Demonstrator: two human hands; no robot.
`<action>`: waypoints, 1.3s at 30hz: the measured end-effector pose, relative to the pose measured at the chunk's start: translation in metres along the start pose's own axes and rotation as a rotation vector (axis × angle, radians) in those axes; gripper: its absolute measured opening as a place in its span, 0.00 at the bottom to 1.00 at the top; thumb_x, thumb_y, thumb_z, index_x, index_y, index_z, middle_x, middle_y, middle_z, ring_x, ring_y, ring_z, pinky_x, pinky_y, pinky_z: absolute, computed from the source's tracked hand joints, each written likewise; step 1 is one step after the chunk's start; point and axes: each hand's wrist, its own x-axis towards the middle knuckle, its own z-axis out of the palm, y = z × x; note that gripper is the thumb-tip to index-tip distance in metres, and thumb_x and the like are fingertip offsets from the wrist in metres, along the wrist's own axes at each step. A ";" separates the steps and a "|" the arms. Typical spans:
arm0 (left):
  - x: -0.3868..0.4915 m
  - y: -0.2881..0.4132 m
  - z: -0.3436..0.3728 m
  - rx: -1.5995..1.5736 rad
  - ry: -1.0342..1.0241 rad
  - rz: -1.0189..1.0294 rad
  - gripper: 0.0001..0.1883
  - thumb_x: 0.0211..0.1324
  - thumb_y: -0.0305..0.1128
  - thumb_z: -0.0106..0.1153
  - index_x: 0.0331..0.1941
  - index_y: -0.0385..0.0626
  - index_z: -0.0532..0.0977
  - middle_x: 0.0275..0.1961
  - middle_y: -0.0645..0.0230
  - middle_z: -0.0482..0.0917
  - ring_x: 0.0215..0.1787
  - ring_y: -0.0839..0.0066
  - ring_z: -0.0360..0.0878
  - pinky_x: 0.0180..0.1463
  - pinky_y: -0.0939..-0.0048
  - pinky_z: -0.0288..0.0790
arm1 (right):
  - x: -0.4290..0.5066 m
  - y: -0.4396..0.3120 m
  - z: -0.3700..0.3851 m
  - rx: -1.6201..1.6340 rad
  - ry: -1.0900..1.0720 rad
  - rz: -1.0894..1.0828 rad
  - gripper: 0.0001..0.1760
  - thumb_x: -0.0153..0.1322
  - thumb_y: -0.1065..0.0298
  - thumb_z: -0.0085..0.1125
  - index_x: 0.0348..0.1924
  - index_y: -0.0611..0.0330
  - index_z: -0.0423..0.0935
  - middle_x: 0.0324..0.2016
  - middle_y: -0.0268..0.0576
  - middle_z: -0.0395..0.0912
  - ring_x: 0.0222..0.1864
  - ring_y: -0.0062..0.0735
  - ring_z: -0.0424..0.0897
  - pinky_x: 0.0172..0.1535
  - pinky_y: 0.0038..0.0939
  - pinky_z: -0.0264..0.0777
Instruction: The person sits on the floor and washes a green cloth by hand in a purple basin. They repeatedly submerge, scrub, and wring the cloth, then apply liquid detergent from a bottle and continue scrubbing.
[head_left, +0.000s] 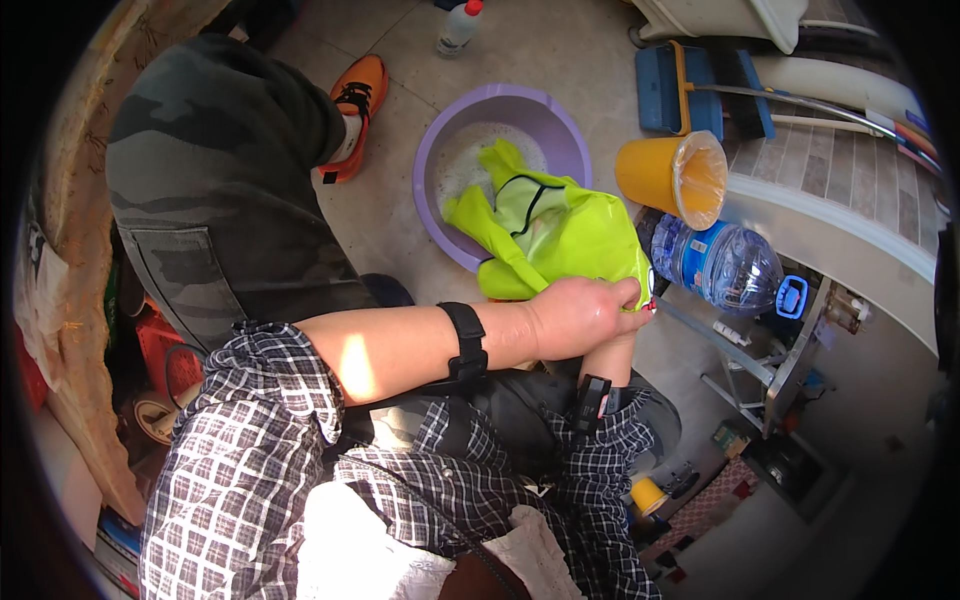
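Observation:
My left hand (577, 316) is closed in a fist on the edge of a wet-looking lime-green garment (592, 232) with dark piping. A bit of red and white print shows at the gripped edge. The garment hangs from the fist over the near rim of a purple plastic basin (429, 217), its far parts reaching down to foamy water (459, 161). My right hand (613, 346) meets the left from below, at the same corner of cloth. Most of it is hidden behind the left hand, so its grip cannot be made out.
Right of the basin are a yellow bin (649, 172) with a clear liner, a large water bottle (724, 259) and a blue dustpan (660, 90) with a broom. A red-capped bottle (459, 30) stands beyond. A metal-framed stand (780, 375) is at the right; my orange shoe (367, 97) is left.

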 end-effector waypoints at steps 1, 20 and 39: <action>-0.001 0.001 -0.001 -0.018 0.026 0.008 0.15 0.61 0.33 0.56 0.52 0.55 0.81 0.42 0.68 0.77 0.35 0.65 0.83 0.34 0.64 0.78 | -0.001 0.000 0.002 -0.004 0.012 -0.007 0.26 0.83 0.56 0.40 0.70 0.60 0.62 0.68 0.50 0.68 0.69 0.46 0.68 0.72 0.45 0.61; 0.036 -0.095 -0.074 -0.273 -0.024 -0.401 0.29 0.68 0.59 0.51 0.57 0.46 0.78 0.56 0.54 0.81 0.61 0.55 0.76 0.65 0.60 0.68 | 0.055 -0.008 0.045 -0.087 -0.338 -0.040 0.30 0.83 0.54 0.39 0.73 0.63 0.58 0.71 0.52 0.64 0.70 0.45 0.67 0.72 0.43 0.61; 0.029 -0.116 -0.077 -0.534 -0.025 -0.559 0.20 0.74 0.45 0.52 0.31 0.41 0.72 0.21 0.67 0.67 0.25 0.76 0.61 0.32 0.65 0.64 | 0.058 -0.022 0.100 -0.656 -0.023 -0.221 0.41 0.76 0.65 0.60 0.76 0.64 0.48 0.67 0.55 0.66 0.68 0.46 0.69 0.69 0.46 0.65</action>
